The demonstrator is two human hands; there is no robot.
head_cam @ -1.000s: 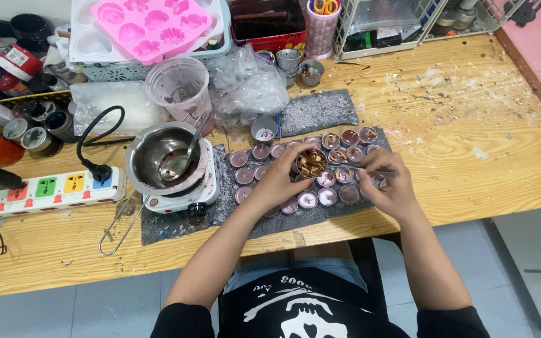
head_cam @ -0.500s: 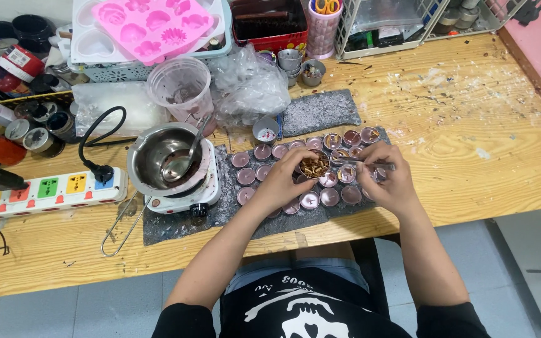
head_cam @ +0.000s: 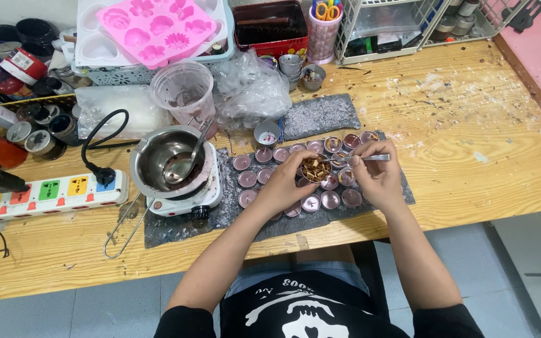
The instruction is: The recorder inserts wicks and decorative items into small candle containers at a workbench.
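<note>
Brown dried bits fill a small cup point(head_cam: 315, 168) pinched in the left hand point(head_cam: 286, 184), above rows of pink tealight candles point(head_cam: 295, 181) on a grey mat point(head_cam: 251, 216). Right hand point(head_cam: 375, 175) grips metal tweezers point(head_cam: 364, 158) beside the cup. Steel pot point(head_cam: 167, 159) stands left, near a power strip point(head_cam: 48, 194).

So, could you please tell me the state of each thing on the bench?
Left hand: holding small cup of dried bits.
Right hand: pinching metal tweezers.
Tealight cups: filled with pinkish wax.
Metal pot: on hot plate, spoon inside.
Power strip: one plug inserted.
</note>
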